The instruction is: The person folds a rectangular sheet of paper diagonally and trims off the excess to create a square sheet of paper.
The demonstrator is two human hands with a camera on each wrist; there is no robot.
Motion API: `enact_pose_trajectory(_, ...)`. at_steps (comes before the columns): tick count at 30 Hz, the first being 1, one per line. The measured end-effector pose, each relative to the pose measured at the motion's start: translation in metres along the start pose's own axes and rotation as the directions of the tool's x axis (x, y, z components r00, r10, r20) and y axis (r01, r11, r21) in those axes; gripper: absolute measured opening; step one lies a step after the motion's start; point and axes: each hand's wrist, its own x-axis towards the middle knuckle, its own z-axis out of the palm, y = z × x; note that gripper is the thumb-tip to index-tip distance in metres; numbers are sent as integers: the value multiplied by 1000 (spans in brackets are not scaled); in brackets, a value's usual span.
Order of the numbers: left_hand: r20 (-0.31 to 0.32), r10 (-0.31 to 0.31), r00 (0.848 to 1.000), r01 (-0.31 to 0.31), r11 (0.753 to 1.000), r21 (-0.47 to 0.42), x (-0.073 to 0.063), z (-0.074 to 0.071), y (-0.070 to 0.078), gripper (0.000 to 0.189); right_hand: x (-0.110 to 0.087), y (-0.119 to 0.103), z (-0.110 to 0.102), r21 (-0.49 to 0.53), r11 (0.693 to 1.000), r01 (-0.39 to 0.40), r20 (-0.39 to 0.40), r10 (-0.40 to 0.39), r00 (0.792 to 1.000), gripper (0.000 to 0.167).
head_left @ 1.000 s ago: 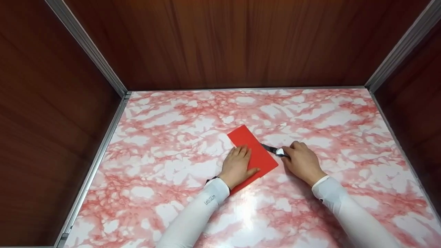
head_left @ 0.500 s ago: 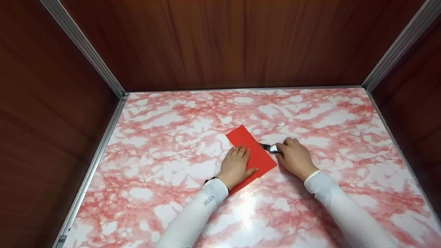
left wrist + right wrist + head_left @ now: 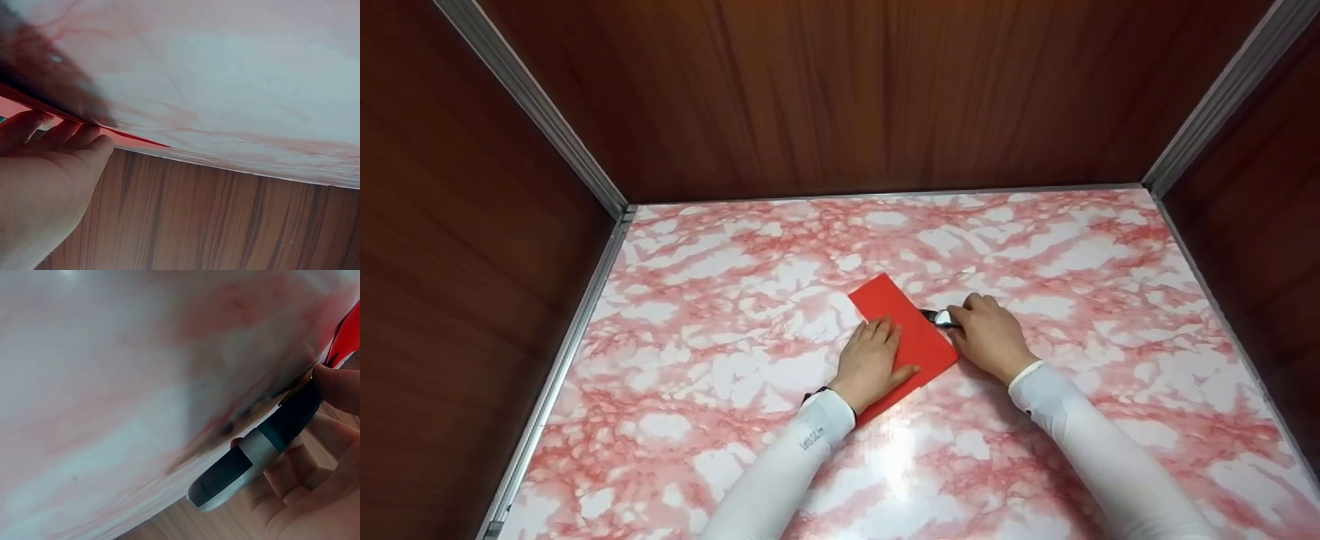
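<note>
A red folded sheet of paper (image 3: 928,341) lies slanted on the table, its lower edges showing more than one layer. My left hand (image 3: 870,361) rests flat on its left part, fingers straight and thumb spread; in the left wrist view those fingertips lie along the red paper (image 3: 132,138). My right hand (image 3: 992,337) grips a slim black-and-silver tool (image 3: 937,318) at the paper's right edge. The right wrist view shows the tool's rounded grey end (image 3: 239,469) with a dark inset and teal band. Its far tip is hidden, so its kind is unclear.
The table (image 3: 720,465) has a red-and-white marbled top. Brown wood-grain panels (image 3: 810,97) stand at the back and both sides, joined by metal corner rails (image 3: 540,105).
My right hand has moved left with the tool, closer to the red paper's right edge. My left hand stays pressed on the paper. The head view has shifted slightly.
</note>
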Motion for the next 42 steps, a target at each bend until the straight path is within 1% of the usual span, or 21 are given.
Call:
enact_pose_trajectory(6, 5, -10, 1000, 10, 1000, -2, -1, 0, -1, 82, 3, -2, 1, -6, 1000, -3, 3, 3, 1000, 34)
enact_pose_trajectory(15, 16, -8, 1000, 8, 1000, -11, 2, -1, 2, 82, 0, 0, 0, -7, 1000, -6, -9, 6, 1000, 32)
enact_pose_trajectory(21, 25, -3, 1000, 3, 1000, 11, 1, -2, 2, 82, -1, 3, 0, 3, 1000, -11, -16, 11, 1000, 29)
enact_pose_trajectory(27, 17, -2, 1000, 2, 1000, 13, 0, -1, 0, 82, 1, 4, 2, 18, 999, -26, -25, 26, 999, 27)
enact_pose_trajectory(33, 18, 3, 1000, -4, 1000, 11, 3, -2, 3, 82, -1, 8, 0, 18, 998, -53, -37, 54, 998, 26)
enact_pose_trajectory(37, 22, 2, 1000, -2, 1000, 12, 3, -3, 3, 81, -2, 8, -1, 22, 998, -63, -46, 64, 997, 24)
enact_pose_trajectory(42, -10, 3, 1000, -3, 1000, 2, 3, -4, 0, 73, 0, 6, 0, 22, 999, -42, -48, 43, 998, 23)
